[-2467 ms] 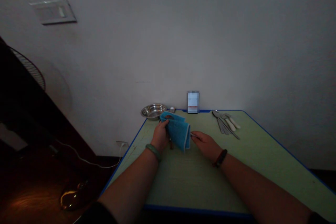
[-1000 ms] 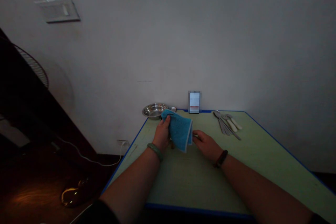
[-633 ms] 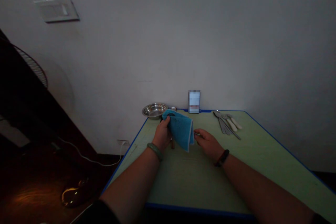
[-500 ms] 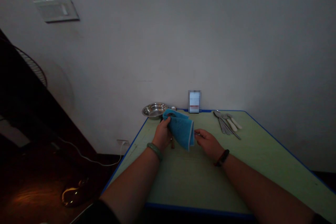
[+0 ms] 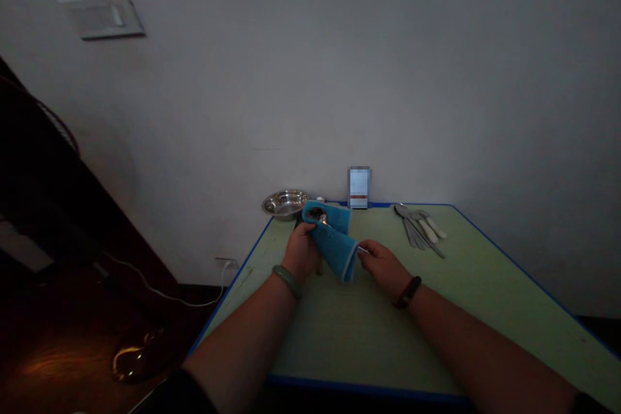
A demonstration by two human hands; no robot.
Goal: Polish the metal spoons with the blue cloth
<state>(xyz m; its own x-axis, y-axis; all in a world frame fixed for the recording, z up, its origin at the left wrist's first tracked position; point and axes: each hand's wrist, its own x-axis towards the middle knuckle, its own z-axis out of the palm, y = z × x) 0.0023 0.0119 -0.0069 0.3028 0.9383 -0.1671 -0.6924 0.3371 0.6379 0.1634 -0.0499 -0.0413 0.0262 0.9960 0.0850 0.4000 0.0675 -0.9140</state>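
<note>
My left hand [image 5: 301, 251] is closed round a folded blue cloth [image 5: 337, 249], held above the table left of its middle. Inside the cloth's fold, a shiny metal part [image 5: 323, 220] shows. The fingers of my right hand [image 5: 382, 263] pinch the thin metal handle [image 5: 363, 249] of a piece of cutlery at the cloth's right edge. Most of that piece is hidden in the cloth, and I cannot tell its kind for certain. Below my left hand, the end of a narrow brown thing [image 5: 319, 266] peeks out.
A steel bowl [image 5: 285, 206] stands at the table's back left corner, with a small white-topped thing [image 5: 321, 199] beside it. A lit phone [image 5: 359, 187] leans against the wall. Several spoons, forks and other cutlery [image 5: 418, 230] lie at the back right of the green table [image 5: 388, 349].
The blue cloth has opened at its upper fold, so the shiny metal inside now shows. Its lower flap has tilted down. Both hands keep nearly the same place.
</note>
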